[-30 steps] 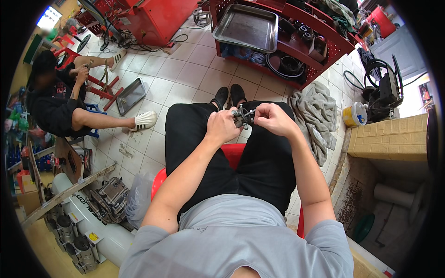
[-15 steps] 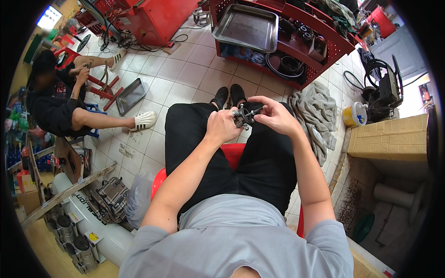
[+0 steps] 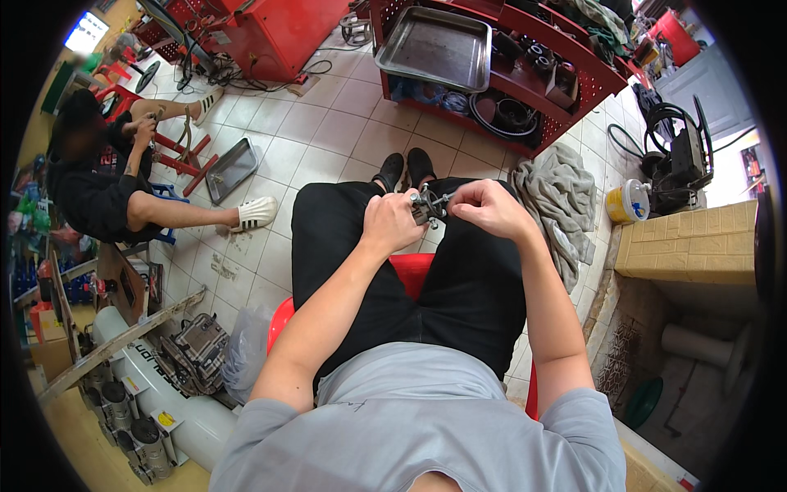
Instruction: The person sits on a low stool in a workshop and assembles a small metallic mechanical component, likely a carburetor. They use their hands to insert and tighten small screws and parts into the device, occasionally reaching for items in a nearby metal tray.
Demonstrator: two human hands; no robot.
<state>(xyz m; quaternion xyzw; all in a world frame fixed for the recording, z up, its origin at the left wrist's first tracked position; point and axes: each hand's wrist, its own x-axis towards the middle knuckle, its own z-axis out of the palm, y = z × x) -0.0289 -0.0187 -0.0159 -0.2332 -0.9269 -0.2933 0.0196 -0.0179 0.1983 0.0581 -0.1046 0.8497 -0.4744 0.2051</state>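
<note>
Above my lap, my left hand [image 3: 393,223] is closed around a small dark metal tool [image 3: 428,207] with a round body, jutting bright ends and a threaded rod. The rod sticks out to the right. At its outer end my right hand [image 3: 485,209] has thumb and fingers pinched together, curled downward. Whether those fingertips grip the rod or only touch it is hard to make out. My left palm and fingers hide part of the tool's body.
A red tool cart [image 3: 525,90] carrying a metal tray [image 3: 434,49] stands ahead. Grey cloth [image 3: 557,205] lies on the floor at right, near a white bucket [image 3: 629,202]. Another person [image 3: 106,180] sits at left beside a floor tray [image 3: 232,170]. A plastic bag [image 3: 246,353] rests near my seat.
My right hand's fingers have drawn in and curled down at the rod, where the index finger was stretched out over it before. My left hand and the tool have barely moved.
</note>
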